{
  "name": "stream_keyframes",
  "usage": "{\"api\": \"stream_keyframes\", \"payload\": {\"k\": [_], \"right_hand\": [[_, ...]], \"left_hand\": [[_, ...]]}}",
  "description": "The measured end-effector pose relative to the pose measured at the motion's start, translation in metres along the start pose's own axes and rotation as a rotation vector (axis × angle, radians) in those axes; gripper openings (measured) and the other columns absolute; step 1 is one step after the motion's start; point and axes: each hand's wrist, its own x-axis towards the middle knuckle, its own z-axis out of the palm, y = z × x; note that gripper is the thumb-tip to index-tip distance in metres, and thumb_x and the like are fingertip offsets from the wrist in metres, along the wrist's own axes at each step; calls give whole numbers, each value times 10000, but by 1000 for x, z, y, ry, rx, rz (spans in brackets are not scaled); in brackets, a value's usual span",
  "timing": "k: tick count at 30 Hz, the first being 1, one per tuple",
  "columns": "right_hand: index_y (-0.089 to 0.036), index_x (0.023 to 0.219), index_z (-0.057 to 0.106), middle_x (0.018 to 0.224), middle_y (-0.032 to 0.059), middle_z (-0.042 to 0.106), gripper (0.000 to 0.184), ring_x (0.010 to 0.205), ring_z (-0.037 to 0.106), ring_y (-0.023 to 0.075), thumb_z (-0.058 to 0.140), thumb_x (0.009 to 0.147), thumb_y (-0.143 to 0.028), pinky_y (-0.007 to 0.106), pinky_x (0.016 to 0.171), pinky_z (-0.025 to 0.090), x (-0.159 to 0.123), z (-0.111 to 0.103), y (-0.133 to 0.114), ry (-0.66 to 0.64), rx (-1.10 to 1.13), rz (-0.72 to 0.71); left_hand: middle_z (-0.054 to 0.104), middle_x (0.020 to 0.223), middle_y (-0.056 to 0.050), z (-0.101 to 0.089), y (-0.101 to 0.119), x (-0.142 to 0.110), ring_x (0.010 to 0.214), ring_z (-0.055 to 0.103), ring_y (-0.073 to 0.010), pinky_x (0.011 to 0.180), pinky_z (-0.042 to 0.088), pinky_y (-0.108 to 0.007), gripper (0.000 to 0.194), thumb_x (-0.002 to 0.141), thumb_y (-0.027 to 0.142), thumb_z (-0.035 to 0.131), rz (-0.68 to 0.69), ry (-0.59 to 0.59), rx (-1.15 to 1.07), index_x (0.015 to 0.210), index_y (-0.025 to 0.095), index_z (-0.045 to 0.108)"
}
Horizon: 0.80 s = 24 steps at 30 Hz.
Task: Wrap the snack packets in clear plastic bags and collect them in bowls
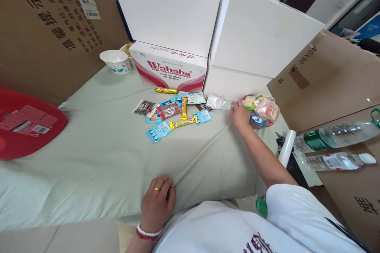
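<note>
My left hand (158, 201) rests on the near edge of the cloth with its fingers curled under; nothing shows in it. Farther off on the right, my right hand (240, 115) lies palm down on the cloth, its fingers partly bent and holding nothing visible. It is right beside a round basket (265, 126) of packaged snacks (265, 108). To its left lies a crumpled clear plastic wrapper (215, 102). A loose pile holds blue packets (159, 131), yellow-wrapped bars (183, 122), a brown packet (169, 110) and a dark packet (144, 107).
A Wahaha carton (170, 67) and white panels (246, 27) stand behind the pile. A white bowl (115, 61) is at the back left, a red container (29, 124) at the left. Plastic bottles (341, 134) and a white roll (287, 148) lie on the right.
</note>
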Motion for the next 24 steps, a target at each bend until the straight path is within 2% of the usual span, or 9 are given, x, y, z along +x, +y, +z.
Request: {"api": "stream_keyframes", "payload": {"k": [5,10,15,20,24], "right_hand": [[-170,1403,560,1206,207,605,470,913,598,280,497,940,-220,363,715,447,-30,2,46,62,-157,81],[-236,1289,635,1062,141,647,348,788,602,236,468,994,-311,326,633,391,-64,-4,91,18,-232,164],[-253,1294,665,1019,124,628,371,750,552,219,436,1011,-323,319,633,354,-83,0,142,46,-202,179],[-215,1260,708,968,107,591,394,798,496,229,492,938,-279,326,715,401,-57,19,204,155,-32,228],[-182,1247,723,941,93,562,431,809,465,218,501,883,-248,329,769,436,-14,36,231,187,115,247]], "left_hand": [[648,892,-62,0,0,1,866,618,-216,796,524,-349,143,899,66,558,18,-25,61,951,196,590],[646,879,-64,-1,0,3,874,613,-231,801,524,-364,131,900,71,565,55,-56,86,941,193,586],[649,899,-65,0,1,4,881,612,-231,803,526,-361,148,902,65,573,47,-53,99,968,196,587],[651,896,-69,1,1,5,877,615,-232,817,526,-368,150,895,61,577,45,-54,95,963,194,589],[655,882,-66,0,1,8,857,618,-237,805,521,-371,156,879,65,591,65,-60,112,954,202,596]]}}
